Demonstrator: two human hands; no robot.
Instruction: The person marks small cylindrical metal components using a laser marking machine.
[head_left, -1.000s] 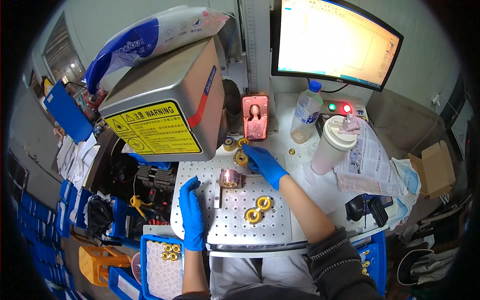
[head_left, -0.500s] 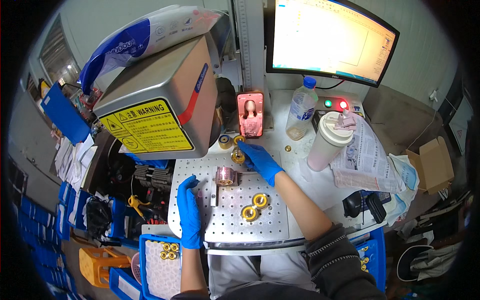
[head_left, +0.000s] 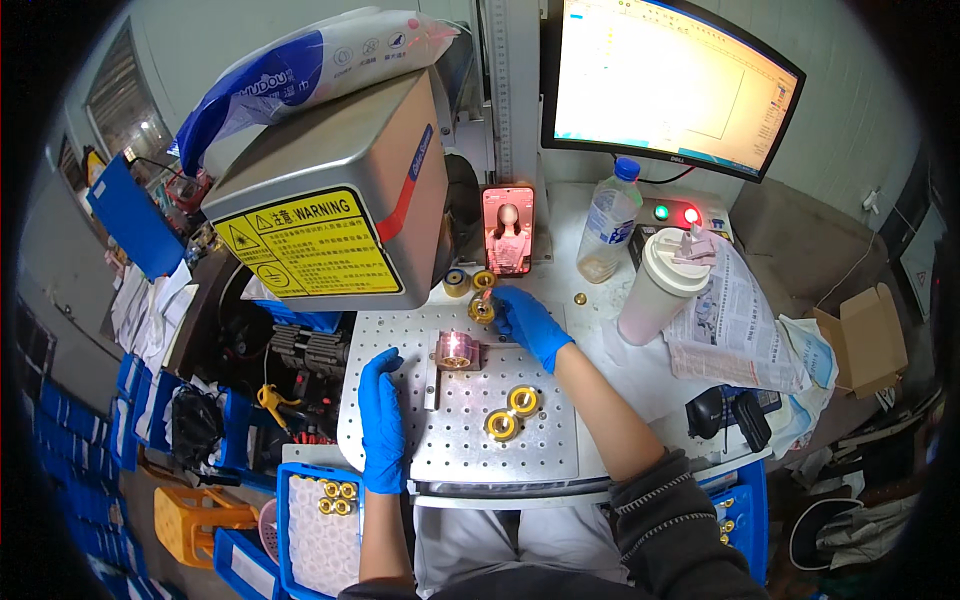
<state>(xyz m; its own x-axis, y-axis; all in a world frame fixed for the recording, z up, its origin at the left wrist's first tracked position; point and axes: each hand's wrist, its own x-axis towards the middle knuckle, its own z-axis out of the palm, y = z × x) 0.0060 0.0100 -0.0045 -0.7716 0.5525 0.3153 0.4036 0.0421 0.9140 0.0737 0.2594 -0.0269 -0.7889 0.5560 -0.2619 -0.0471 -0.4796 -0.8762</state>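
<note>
We saw a perforated metal plate (head_left: 470, 440) carrying a brass part in a fixture (head_left: 456, 350); nearer us than the fixture lay two brass rings (head_left: 512, 412), beyond it two more (head_left: 470, 281).

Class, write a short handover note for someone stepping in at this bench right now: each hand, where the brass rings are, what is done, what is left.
Left hand: flat on the perforated plate, empty.
Right hand: holds a brass ring at the plate's far edge.
One ring in the fixture under the marking head. Two rings lie on the near plate; two more rings stand by the phone.
More rings sit in the blue tray.
Which are finished: cannot tell.
</note>
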